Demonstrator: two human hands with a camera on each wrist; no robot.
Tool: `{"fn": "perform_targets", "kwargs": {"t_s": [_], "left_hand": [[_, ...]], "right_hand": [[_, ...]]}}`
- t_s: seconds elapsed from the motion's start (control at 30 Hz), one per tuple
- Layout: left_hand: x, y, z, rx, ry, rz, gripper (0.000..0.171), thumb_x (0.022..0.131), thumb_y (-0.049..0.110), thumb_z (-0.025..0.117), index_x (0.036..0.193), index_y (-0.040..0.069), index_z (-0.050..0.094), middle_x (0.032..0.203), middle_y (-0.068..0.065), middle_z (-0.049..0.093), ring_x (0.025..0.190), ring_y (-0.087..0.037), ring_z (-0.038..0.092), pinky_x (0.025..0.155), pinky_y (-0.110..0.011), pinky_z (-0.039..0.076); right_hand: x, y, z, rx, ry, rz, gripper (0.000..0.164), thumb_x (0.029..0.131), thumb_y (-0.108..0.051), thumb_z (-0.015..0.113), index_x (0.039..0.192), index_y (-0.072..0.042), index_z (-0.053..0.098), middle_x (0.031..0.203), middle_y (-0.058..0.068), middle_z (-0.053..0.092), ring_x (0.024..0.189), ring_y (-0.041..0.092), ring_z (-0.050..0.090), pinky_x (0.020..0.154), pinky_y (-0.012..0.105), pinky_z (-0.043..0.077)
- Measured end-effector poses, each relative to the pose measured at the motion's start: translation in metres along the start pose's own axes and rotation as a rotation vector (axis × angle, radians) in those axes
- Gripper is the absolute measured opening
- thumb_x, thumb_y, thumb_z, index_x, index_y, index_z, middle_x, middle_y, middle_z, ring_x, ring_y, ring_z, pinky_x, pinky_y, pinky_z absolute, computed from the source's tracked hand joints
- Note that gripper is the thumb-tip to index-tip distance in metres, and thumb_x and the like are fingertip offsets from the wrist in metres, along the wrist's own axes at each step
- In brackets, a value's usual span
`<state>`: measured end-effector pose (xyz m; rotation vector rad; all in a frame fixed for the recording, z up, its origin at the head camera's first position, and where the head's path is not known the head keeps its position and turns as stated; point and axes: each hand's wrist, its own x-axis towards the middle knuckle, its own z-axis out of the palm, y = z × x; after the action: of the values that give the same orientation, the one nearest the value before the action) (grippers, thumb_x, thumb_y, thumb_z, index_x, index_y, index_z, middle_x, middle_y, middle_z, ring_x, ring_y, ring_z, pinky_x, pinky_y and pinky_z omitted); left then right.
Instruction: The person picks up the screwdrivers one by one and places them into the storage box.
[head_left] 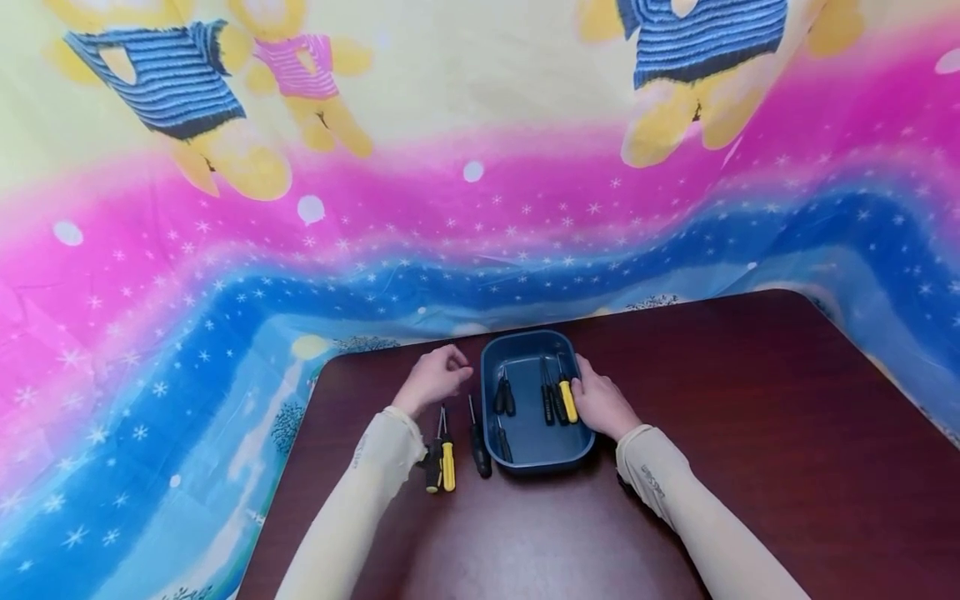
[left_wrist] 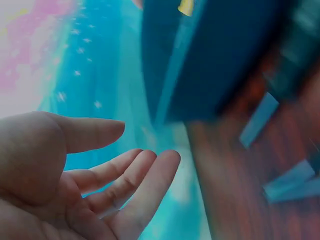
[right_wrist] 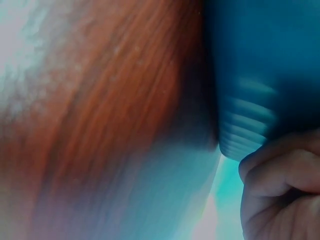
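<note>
A dark blue rectangular plastic box (head_left: 531,446) stands on the table with several screwdrivers inside. On its right side lie a yellow-handled screwdriver (head_left: 567,402) and black-handled ones (head_left: 548,405); more small black ones (head_left: 504,400) are on its left side. My right hand (head_left: 603,407) grips the box's right wall, thumb at the rim; the curled fingers (right_wrist: 280,175) show in the right wrist view. My left hand (head_left: 437,379) hovers left of the box, holding nothing, fingers loosely bent. Nearby lie a black screwdriver (head_left: 479,446) and another yellow-handled screwdriver (head_left: 447,465).
A black-handled tool (head_left: 432,467) lies beside the yellow screwdriver, partly behind the left sleeve (head_left: 382,454). The dark red-brown table (head_left: 750,417) ends at the back against a patterned cloth (head_left: 450,208). Both wrist views are blurred in places.
</note>
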<state>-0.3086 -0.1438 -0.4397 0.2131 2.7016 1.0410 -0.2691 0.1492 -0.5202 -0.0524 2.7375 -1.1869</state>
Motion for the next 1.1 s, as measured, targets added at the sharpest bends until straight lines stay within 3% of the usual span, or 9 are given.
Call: {"fn": "perform_targets", "kwargs": {"t_s": [0.17,0.27,0.47,0.6,0.73,0.87,1.1], "left_hand": [[-0.025,-0.034,-0.007,0.166,0.037,-0.023,0.022,0.099,0.025,0.071,0.114,0.01,0.069,0.098,-0.005,0.072,0.084,-0.02,0.066,0.08,-0.043,0.055],[-0.039,-0.053,-0.004,0.207,0.038,-0.037,0.022,0.098,0.025,0.072,0.114,0.009,0.069,0.095,-0.004,0.071,0.082,-0.018,0.066,0.079,-0.042,0.055],[-0.064,-0.076,0.007,0.227,0.038,-0.043,0.024,0.095,0.023,0.076,0.113,0.008,0.069,0.088,-0.002,0.069,0.075,-0.015,0.062,0.072,-0.038,0.052],[-0.074,-0.083,0.016,0.193,0.026,-0.055,0.027,0.093,0.023,0.078,0.113,0.008,0.068,0.085,-0.001,0.068,0.072,-0.015,0.06,0.069,-0.035,0.051],[-0.077,-0.088,0.024,0.167,0.012,-0.06,0.028,0.092,0.023,0.078,0.113,0.008,0.067,0.084,-0.001,0.068,0.071,-0.014,0.06,0.067,-0.033,0.051],[-0.078,-0.09,0.03,0.14,0.001,-0.055,0.025,0.094,0.017,0.075,0.113,0.006,0.066,0.086,-0.004,0.068,0.068,-0.014,0.062,0.062,-0.031,0.054],[-0.079,-0.085,0.033,0.147,0.029,-0.078,0.02,0.093,0.012,0.071,0.11,0.004,0.065,0.084,-0.006,0.067,0.063,-0.014,0.063,0.057,-0.03,0.056]], "right_hand": [[0.002,-0.001,0.0,-0.009,0.014,-0.006,0.06,0.112,-0.022,0.037,0.165,-0.004,0.015,0.101,0.016,0.068,0.08,0.021,0.065,0.08,0.045,0.056],[0.002,-0.001,0.0,-0.011,0.011,-0.003,0.06,0.112,-0.023,0.036,0.165,-0.005,0.014,0.098,0.015,0.068,0.079,0.021,0.064,0.08,0.045,0.055],[0.002,0.0,0.0,-0.011,0.008,0.004,0.06,0.112,-0.023,0.036,0.165,-0.004,0.014,0.108,0.018,0.068,0.082,0.022,0.064,0.082,0.045,0.055],[0.002,0.001,0.0,-0.012,0.006,0.012,0.06,0.112,-0.023,0.035,0.166,-0.006,0.014,0.109,0.019,0.068,0.082,0.022,0.064,0.081,0.045,0.055],[0.001,0.001,0.001,-0.01,0.004,0.012,0.06,0.112,-0.023,0.035,0.166,-0.005,0.014,0.126,0.025,0.065,0.093,0.026,0.067,0.087,0.049,0.055],[0.001,0.002,0.001,-0.007,0.007,0.012,0.06,0.112,-0.023,0.034,0.166,-0.005,0.014,0.13,0.026,0.064,0.095,0.026,0.067,0.088,0.049,0.054],[0.001,0.001,0.002,0.009,-0.006,0.02,0.06,0.113,-0.024,0.033,0.166,-0.008,0.012,0.099,0.016,0.067,0.076,0.02,0.062,0.075,0.04,0.053]]}}
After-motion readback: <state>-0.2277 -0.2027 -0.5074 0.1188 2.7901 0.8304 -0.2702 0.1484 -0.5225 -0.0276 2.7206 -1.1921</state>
